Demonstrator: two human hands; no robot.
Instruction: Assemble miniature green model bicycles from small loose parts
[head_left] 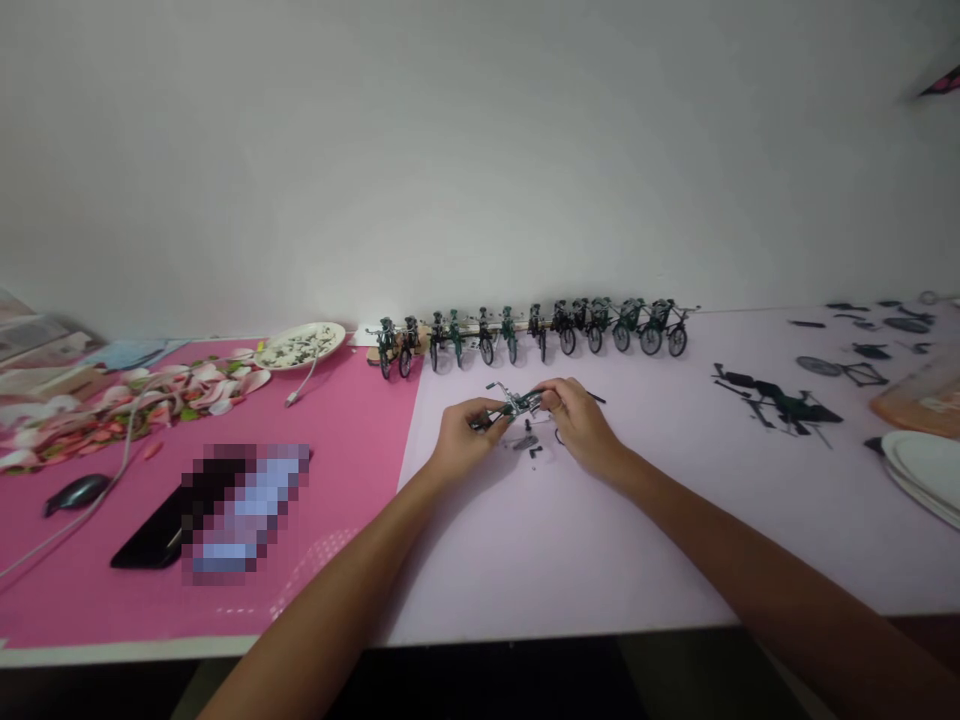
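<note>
Between my two hands is a partly assembled miniature bicycle (pixel 517 403), dark green with silver handlebars, held just above the pale table. My left hand (pixel 472 437) is closed around its left end, fingers curled over a dark part. At the other end, the thumb and fingers of my right hand (pixel 576 418) pinch it. Small loose dark parts (pixel 527 441) lie on the table below, between the hands. A thin dark rod (pixel 598 397) shows just beyond my right fingers; whether it joins the bicycle I cannot tell.
A row of finished miniature bicycles (pixel 487 337) stands along the wall. More dark bicycle parts (pixel 784 402) lie at right, near white plates (pixel 922 470). On the pink left side are a plate of small pieces (pixel 300 347), artificial petals (pixel 161 405), a phone (pixel 180 510) and a mouse (pixel 79 494).
</note>
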